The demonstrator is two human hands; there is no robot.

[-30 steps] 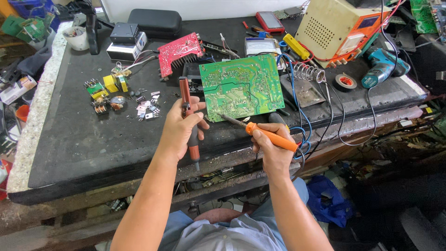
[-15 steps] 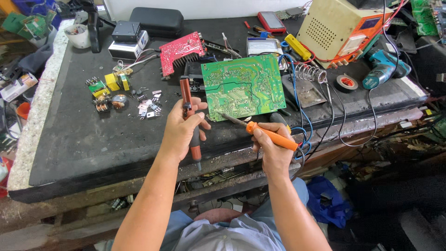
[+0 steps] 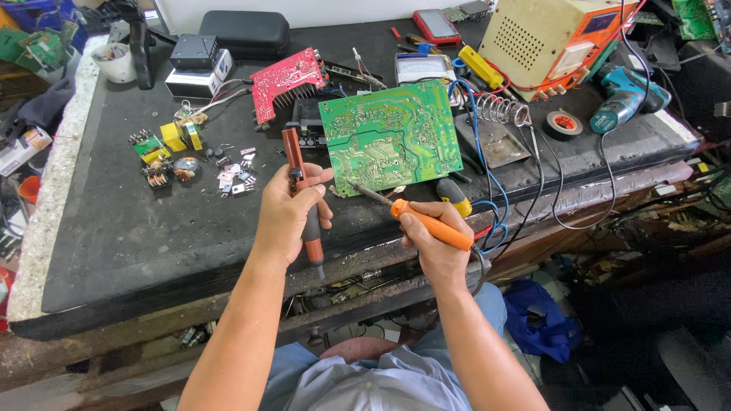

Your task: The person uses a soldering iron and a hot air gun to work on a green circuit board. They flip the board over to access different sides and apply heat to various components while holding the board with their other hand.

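My left hand [image 3: 288, 217] grips a dark red desoldering pump [image 3: 299, 183], held upright just left of a green circuit board [image 3: 390, 137]. My right hand [image 3: 435, 242] holds an orange-handled soldering iron [image 3: 426, 222], its metal tip pointing up-left and touching the near left corner of the green board. The board lies solder side up on the black bench mat [image 3: 122, 236].
A red circuit board [image 3: 288, 78] lies behind the green one. Loose components [image 3: 190, 156] are scattered to the left. A beige power supply [image 3: 550, 38], a coiled iron stand [image 3: 501, 110], a tape roll [image 3: 563, 123], a teal drill [image 3: 624, 95] and a black case [image 3: 244, 32] crowd the back and right.
The view has shifted slightly. Both hands keep their tools near the green board's corner, with little visible movement.
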